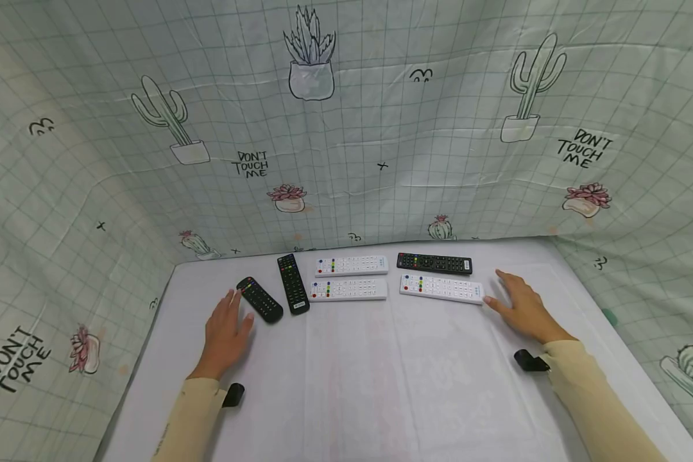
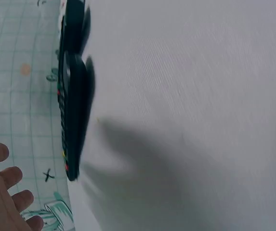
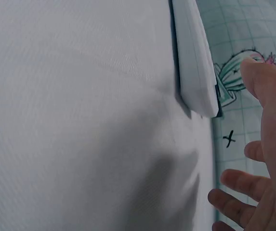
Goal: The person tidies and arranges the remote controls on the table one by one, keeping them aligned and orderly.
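Note:
My left hand is just left of a short black remote control with a rounded end, fingers spread and holding nothing. In the left wrist view that black remote lies apart from the palm. To its right, a longer black remote slants on the table. Two white remotes, an upper one and a lower one, lie side by side in the middle. On the right, a third black remote is above a third white remote. Beside that white remote's right end, my right hand has loosely extended fingers and grips nothing.
A white cloth covers the table. Behind it and on both sides hangs a pale green checked curtain printed with cacti. Small black devices sit at the left cuff and the right cuff.

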A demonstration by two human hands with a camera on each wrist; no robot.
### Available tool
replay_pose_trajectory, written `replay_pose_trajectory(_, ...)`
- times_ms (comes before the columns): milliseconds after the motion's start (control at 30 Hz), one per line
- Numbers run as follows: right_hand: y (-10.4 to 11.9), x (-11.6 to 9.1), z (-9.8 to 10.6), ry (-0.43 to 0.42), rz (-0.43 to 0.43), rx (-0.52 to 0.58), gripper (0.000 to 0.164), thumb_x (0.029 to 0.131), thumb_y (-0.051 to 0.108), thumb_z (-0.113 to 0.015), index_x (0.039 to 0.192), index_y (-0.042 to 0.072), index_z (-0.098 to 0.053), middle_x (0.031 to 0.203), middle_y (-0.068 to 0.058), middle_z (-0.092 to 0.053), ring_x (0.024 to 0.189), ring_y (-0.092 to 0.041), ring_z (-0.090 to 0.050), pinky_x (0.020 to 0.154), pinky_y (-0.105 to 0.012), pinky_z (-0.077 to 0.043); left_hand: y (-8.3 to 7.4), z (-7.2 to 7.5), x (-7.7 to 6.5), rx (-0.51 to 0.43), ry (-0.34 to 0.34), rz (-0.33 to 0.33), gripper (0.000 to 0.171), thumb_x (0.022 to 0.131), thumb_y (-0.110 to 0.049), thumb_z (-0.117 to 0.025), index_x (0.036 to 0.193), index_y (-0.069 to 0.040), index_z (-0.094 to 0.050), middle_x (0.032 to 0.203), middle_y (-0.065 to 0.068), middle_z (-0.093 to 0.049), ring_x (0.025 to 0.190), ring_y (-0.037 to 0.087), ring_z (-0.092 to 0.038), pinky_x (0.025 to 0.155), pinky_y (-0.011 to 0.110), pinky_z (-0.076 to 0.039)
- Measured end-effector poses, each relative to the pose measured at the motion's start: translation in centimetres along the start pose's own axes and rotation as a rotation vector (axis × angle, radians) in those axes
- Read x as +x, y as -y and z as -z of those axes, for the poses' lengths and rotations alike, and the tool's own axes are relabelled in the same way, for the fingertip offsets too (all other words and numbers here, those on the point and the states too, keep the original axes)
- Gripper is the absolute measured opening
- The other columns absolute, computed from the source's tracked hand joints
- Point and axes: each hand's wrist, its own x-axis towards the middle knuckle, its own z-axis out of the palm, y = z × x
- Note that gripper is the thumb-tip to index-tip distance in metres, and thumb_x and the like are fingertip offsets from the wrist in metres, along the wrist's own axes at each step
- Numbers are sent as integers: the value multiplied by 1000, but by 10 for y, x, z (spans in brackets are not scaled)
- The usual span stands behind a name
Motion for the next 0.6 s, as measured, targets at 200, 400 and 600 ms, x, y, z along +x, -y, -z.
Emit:
replay_pose_trajectory(200, 13, -2, 0, 11, 35, 102, 80, 105, 28, -67, 160, -12, -27, 157, -43, -29, 143, -62, -31, 114, -77, -27, -17, -9, 1, -16, -45, -77, 63, 110, -19, -52, 160, 11, -29, 167, 34, -25, 152, 56, -23, 120, 76, -17)
replay_pose_trajectory(400, 20, -2, -3, 29, 23, 137, 78, 104, 20, -69, 161, -10, -26, 157, -41, -29, 138, -59, -39, 113, -75, -33, -32, -23, 2, -49, -74, -149, 61, 109, -17, -54, 159, 10, -33, 165, 33, -30, 151, 55, -28, 121, 74, -22)
replay_pose_trajectory(600, 27, -1, -5, 20, 20, 160, 77, 101, 15, -70, 161, -9, -27, 155, -41, -31, 134, -58, -45, 108, -74, -40, -50, -34, 4, -83, -60, -187, 61, 108, -16, -57, 161, 5, -34, 166, 29, -34, 152, 49, -32, 123, 69, -26)
